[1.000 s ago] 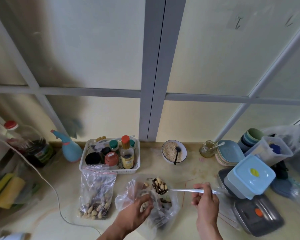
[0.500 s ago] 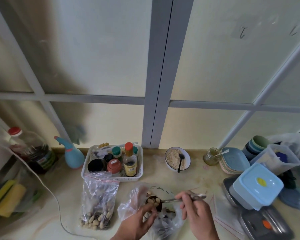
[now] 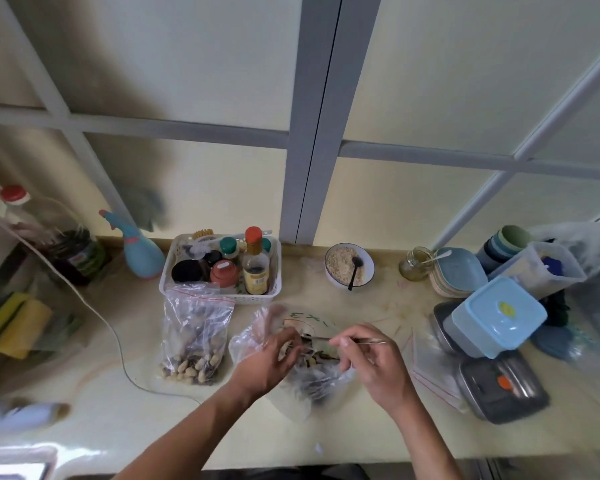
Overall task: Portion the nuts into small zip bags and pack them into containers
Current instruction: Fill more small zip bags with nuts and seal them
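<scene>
left hand (image 3: 264, 362) — fingers curled on bag (image 3: 291, 368) mouth, holding it open | right hand (image 3: 371, 358) — pinching spoon (image 3: 347, 340), dipped to scoop nuts | filled bag (image 3: 196, 337) parked beside

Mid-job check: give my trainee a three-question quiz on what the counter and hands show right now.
1. True or false: the zip bag beside the basket holds nuts.
2. Which hand holds the spoon? A left, B right.
3. What utensil sits in the bowl of grain?

Key: 1 true. 2 B; the right hand grips it over the open bag, which the left hand steadies. 3 a dark spoon.
</scene>
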{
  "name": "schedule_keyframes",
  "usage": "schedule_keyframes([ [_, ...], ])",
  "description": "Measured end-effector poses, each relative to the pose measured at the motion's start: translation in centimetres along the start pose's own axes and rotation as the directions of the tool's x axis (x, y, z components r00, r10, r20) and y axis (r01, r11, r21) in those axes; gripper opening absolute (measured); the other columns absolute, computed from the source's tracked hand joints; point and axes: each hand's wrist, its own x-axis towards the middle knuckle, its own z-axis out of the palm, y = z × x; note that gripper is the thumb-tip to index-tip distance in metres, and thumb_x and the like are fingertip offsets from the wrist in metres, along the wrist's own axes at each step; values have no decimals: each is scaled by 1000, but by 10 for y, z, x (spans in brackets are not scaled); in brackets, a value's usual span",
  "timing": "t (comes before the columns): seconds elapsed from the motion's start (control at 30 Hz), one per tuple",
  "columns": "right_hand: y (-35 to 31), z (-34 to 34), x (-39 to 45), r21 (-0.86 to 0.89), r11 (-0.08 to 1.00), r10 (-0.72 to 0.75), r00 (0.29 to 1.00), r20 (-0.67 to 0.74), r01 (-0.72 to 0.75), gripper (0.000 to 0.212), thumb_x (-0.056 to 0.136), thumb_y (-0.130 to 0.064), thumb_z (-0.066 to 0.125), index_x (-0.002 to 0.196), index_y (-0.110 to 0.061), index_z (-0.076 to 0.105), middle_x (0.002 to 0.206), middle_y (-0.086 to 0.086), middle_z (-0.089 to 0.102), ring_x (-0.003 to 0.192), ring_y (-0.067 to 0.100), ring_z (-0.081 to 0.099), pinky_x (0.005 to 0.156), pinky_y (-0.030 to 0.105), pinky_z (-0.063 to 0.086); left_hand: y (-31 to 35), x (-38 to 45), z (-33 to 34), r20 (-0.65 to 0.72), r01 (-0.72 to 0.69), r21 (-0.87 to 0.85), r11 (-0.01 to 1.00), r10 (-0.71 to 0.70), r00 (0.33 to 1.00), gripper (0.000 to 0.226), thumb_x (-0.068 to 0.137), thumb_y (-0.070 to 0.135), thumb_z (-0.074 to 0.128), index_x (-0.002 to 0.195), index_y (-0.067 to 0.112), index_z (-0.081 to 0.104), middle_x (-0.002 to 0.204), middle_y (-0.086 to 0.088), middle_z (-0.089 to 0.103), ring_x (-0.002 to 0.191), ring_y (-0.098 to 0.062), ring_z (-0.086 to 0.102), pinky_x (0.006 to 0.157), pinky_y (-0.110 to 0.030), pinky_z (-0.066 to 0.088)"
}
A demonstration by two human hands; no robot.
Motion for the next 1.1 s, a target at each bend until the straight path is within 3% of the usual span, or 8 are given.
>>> schedule_keyframes([
  [0.07,0,0,-1,15,1000,-13,1000,-16,13,21,96,-32,58,87,-25,76,77,-1,65,61,23,68,63,39,54,0,2,1,28,27,33,999,-28,999,21,102,29,55,118,17,61,128,18,39,105,-3,60,89,-10,40],
  [0.2,0,1,-4,18,999,-35,998,-59,36,21,95,-28,57,84,-22,75,77,-5,64,60,20,67,63,30,52,-1,2,2,49,60,61,996,-63,997,8,103,37,54,109,36,49,126,12,47,104,-27,66,88,-36,52],
  [0.37,2,5,-6,-32,997,-67,993,-100,64,21,94,-22,58,79,-26,72,70,-5,61,60,19,65,63,31,51,0,1,3,44,73,29,997,-75,996,9,103,42,52,107,34,53,115,22,49,96,-13,63,81,-30,51],
  [0.5,1,3,-8,-67,992,-112,984,-141,104,21,90,-25,57,75,-24,71,67,-7,61,62,16,64,61,31,49,6,-2,0,49,41,-4,999,-41,998,10,103,40,52,104,31,56,112,52,37,95,-6,61,83,-29,51],
  [0.7,3,0,-11,-1,989,-141,955,-261,146,24,90,-6,56,72,-17,69,63,-3,60,70,19,64,66,40,50,11,-7,-2,32,74,-8,997,-74,997,12,102,43,51,108,33,55,112,42,47,94,-7,61,76,-27,49],
  [0.87,4,2,-15,188,978,-5,909,-417,92,25,92,-30,53,79,-16,69,63,11,59,61,34,59,62,35,46,7,-12,3,22,161,4,987,-161,987,16,100,50,48,110,37,46,100,10,68,80,-15,66,79,-29,52],
  [0.97,10,6,-22,134,991,56,887,-459,6,27,99,-33,54,81,-21,70,61,9,61,63,29,62,64,38,51,11,-11,3,-22,223,-1,975,-223,975,19,101,48,49,114,41,37,93,3,72,76,-19,68,75,-26,46],
  [1.1,14,14,-34,-44,996,41,877,-479,-71,32,102,-38,56,79,-23,72,64,-2,64,64,10,66,65,27,49,11,-5,6,-23,360,-2,933,-360,933,38,103,46,49,138,33,44,116,-12,70,106,-32,66,88,-29,46],
])
